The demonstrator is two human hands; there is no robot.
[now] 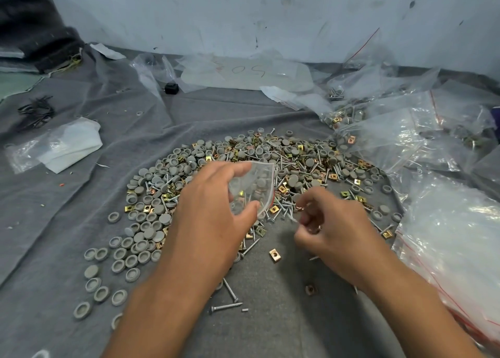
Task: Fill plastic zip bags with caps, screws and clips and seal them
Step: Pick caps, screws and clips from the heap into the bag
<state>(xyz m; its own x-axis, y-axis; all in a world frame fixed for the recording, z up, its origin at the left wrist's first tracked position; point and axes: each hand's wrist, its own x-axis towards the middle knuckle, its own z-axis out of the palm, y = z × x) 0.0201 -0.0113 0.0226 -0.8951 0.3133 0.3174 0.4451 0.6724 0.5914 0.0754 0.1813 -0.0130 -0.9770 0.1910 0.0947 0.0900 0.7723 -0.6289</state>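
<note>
Small clear plastic zip bag with red seal strip [253,188], held above the heap of grey round caps, silver screws and brass clips [284,165]; long axis near upright, red-edged mouth facing right. Left hand [213,198] pinches it, thumb below, fingers above. Right hand [328,229], fingers curled, pinches a silver screw [293,218] just beside the mouth.
</note>
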